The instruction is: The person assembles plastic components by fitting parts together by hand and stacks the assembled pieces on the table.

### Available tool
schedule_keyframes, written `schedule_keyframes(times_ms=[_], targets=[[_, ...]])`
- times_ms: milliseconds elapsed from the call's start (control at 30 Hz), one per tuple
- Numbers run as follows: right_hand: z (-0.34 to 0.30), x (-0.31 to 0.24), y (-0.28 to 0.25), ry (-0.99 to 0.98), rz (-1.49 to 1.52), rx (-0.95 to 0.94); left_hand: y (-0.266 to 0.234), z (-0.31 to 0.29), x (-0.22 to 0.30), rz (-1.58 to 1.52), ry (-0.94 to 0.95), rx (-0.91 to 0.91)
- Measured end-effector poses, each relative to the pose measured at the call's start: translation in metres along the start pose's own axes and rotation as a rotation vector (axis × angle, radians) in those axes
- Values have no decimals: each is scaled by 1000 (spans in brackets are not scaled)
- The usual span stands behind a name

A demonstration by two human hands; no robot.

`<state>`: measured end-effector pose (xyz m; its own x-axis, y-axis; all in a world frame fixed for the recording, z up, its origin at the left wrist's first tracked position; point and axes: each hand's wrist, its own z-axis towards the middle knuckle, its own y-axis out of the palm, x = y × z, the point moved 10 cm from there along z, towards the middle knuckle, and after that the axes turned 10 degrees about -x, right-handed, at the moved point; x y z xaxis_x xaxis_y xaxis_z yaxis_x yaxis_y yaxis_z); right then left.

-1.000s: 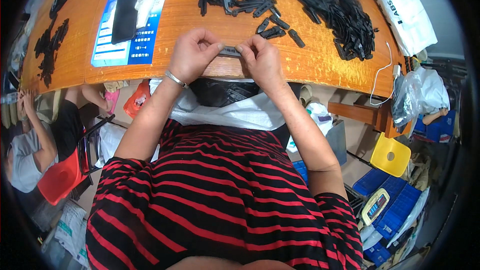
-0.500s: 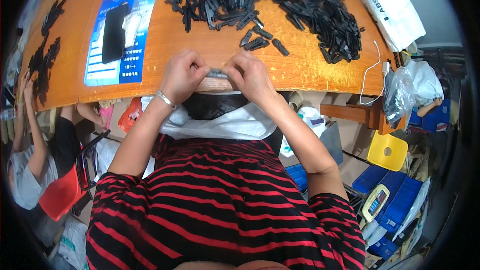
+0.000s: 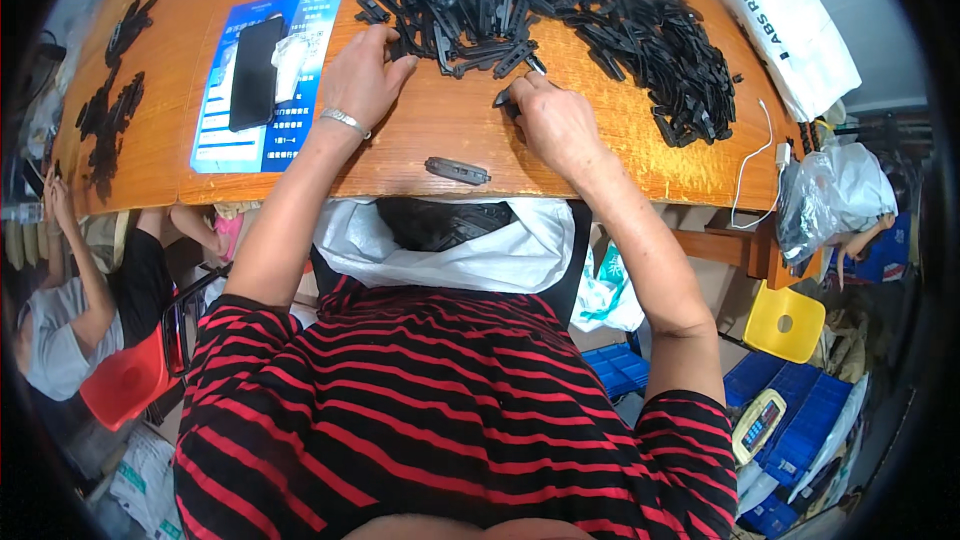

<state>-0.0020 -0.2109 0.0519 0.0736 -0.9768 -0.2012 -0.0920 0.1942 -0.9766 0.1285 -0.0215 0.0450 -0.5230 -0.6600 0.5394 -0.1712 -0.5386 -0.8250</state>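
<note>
My left hand is over the table beside the near left edge of the pile of black plastic pieces. Its thumb and fingers are apart, and nothing shows between them. My right hand reaches to the pile's near side, fingers curled down over a small black plastic piece that pokes out by the fingertips. Most of what lies under that hand is hidden. Close to the table's front edge, between my forearms, lies one long black plastic piece.
Below the table edge an open white sack holds more black pieces. A black phone rests on a blue printed sheet at left. A white cable hangs off the right edge. Another person's hands are at far left.
Both hands have left the piece they pinched at the table edge; a piece now lies there. The left hand moved away forward, the right forward and right onto the loose pieces.
</note>
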Motion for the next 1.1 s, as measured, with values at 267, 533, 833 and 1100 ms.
schedule_keyframes(times_ms=[267, 533, 833, 1100], targets=[[1, 6, -25, 10, 187, 115, 10, 3, -40, -79, -145, 6], [-7, -36, 4, -63, 704, 309, 53, -38, -41, -1370, -353, -256], [2, -43, -13, -49, 747, 217, 65, -62, 20, -1474, -315, -396], [3, -15, 30, 145, 1161, -86, 49, -54, 18, -1139, -320, -340]])
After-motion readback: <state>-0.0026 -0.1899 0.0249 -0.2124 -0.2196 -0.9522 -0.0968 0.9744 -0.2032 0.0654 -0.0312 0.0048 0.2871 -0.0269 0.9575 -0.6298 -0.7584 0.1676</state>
